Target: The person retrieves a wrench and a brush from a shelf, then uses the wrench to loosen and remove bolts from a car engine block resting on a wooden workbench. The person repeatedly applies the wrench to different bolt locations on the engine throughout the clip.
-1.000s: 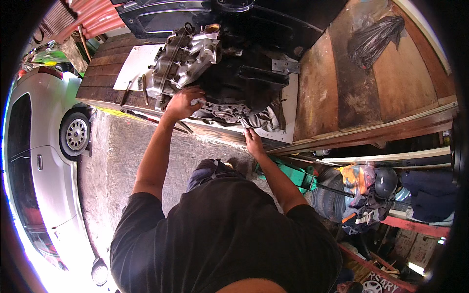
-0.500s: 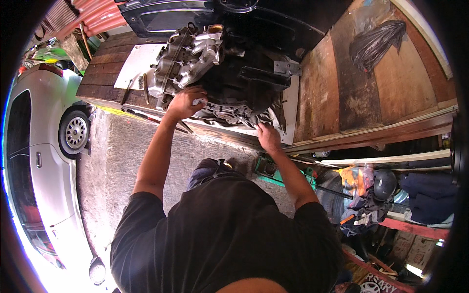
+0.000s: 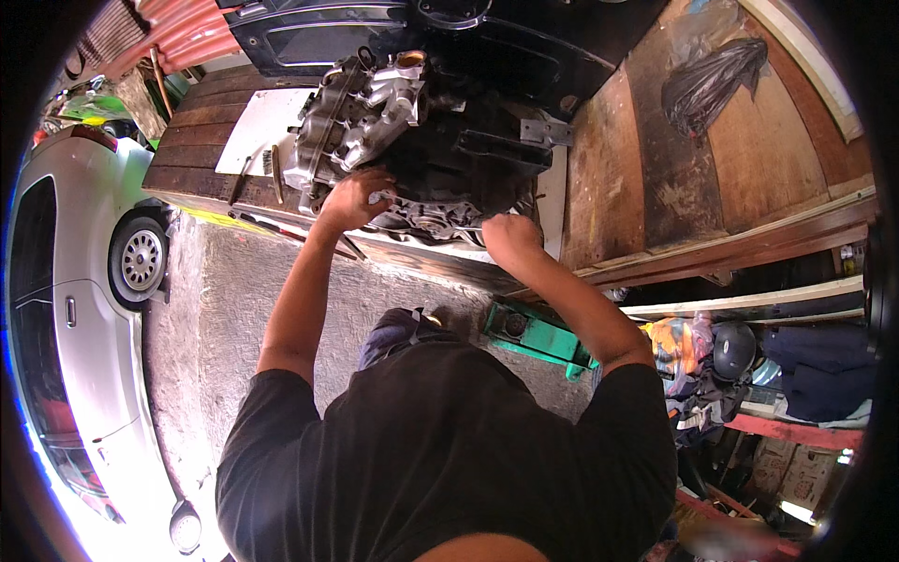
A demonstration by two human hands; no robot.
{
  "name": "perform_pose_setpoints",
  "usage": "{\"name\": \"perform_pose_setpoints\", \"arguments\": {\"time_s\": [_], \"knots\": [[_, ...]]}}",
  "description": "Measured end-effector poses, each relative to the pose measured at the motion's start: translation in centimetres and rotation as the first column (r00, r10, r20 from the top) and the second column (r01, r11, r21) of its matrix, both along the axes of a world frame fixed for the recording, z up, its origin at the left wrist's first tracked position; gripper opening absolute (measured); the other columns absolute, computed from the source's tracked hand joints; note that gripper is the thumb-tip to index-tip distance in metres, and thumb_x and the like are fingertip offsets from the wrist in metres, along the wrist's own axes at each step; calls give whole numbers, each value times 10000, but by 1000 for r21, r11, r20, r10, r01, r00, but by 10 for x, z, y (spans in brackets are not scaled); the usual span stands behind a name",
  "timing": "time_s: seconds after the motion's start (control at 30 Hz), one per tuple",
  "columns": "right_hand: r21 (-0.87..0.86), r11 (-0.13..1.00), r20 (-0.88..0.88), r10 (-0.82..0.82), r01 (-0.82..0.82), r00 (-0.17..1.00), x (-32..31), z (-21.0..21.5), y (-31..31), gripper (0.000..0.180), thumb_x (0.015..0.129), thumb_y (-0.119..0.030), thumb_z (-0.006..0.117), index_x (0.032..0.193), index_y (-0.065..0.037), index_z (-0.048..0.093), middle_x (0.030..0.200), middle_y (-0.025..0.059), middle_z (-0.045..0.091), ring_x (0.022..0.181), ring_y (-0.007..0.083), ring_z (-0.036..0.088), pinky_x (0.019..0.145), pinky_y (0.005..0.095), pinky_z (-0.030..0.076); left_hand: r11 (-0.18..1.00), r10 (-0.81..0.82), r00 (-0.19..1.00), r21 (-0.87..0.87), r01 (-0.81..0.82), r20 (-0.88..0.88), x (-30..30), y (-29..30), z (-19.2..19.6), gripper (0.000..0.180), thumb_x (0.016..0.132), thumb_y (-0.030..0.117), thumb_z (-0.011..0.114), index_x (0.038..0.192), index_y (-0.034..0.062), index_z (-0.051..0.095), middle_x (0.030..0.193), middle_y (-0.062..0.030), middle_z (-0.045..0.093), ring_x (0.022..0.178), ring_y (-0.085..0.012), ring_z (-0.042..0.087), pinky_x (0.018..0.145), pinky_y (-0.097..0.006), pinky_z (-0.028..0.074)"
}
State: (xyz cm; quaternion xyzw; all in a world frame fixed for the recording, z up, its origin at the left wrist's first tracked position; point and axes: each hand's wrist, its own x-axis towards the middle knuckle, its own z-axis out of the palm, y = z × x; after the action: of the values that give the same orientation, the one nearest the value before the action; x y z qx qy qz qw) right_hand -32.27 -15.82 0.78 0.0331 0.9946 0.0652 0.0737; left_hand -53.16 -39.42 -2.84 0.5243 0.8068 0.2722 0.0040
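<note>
A greasy car engine (image 3: 361, 140) lies on a wooden bench, its silver top turned to the left and a dark sump-like side to the right. Against its near left edge my left hand (image 3: 354, 199) is closed, fingers curled over the metal; something small and pale shows by the thumb, too hidden to name. My right hand (image 3: 512, 239) is a fist at the near right end of the engine's front face (image 3: 435, 221). From that fist a thin metal tool (image 3: 471, 228) points left across the face; its kind is hard to make out.
A wire brush (image 3: 275, 174) rests on a white board (image 3: 265, 131) left of the engine. Behind stands a dark car panel (image 3: 346, 42). A black plastic bag (image 3: 712, 86) lies on the wooden surface at right. Below are a green floor jack (image 3: 538, 339) and a parked silver car (image 3: 89, 281).
My right hand has moved slightly up toward the engine, its elbow swinging out to the right, and the thin tool now shows. My left hand keeps its place on the engine.
</note>
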Motion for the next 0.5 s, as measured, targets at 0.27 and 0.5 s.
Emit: {"name": "perform_pose_setpoints", "arguments": {"time_s": [0.27, 0.5], "knots": [[-731, 662, -120, -360, 163, 925, 48, -85, 30, 221, 989, -198, 480, 984, 0, 577, 778, 142, 651, 706, 239, 661, 644, 378, 522, 1000, -16, 1000, 10, 16, 5, 1, 2, 0, 239, 796, 207, 706, 1005, 90, 707, 1203, -101, 651, 1238, -302, 532, 1031, -412, 436], [-949, 281, -22, -516, 145, 857, 49, -163, -4, 243, 1022, -213, 437, 1003, -12, 572, 701, 74, 595, 638, 171, 608, 622, 321, 486, 1000, -17, 1000, 5, 17, 23, 1, 2, 6, 236, 796, 232, 700, 991, 99, 709, 1211, -99, 646, 1241, -306, 524, 1032, -414, 433]]}}
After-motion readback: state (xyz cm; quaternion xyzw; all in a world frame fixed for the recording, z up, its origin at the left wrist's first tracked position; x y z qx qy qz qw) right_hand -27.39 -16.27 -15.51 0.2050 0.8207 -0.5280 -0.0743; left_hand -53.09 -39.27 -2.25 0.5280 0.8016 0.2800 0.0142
